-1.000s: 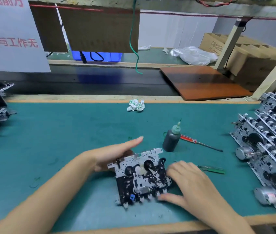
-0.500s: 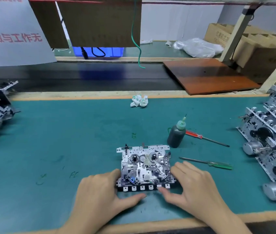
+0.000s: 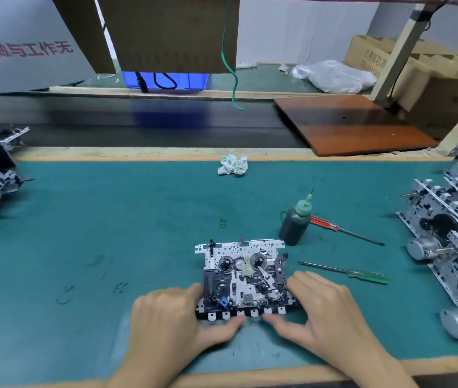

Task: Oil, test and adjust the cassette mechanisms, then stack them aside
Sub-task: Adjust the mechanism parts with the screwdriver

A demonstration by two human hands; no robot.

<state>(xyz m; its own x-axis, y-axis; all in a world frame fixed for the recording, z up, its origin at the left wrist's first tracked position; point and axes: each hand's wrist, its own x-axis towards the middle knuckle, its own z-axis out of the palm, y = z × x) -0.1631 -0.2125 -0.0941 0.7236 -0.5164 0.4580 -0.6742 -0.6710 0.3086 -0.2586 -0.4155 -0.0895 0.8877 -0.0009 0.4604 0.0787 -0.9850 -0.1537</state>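
- Bright, even light, seemingly from overhead; soft, faint shadows on the table [image 3: 110,219].
- Wide-angle bending at the edges.
- Thumbs and frame margins slightly blurred.

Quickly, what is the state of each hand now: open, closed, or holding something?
Left hand: holds the left side of the cassette mechanism, thumb at its front keys.
Right hand: holds its right side, thumb at the front keys.
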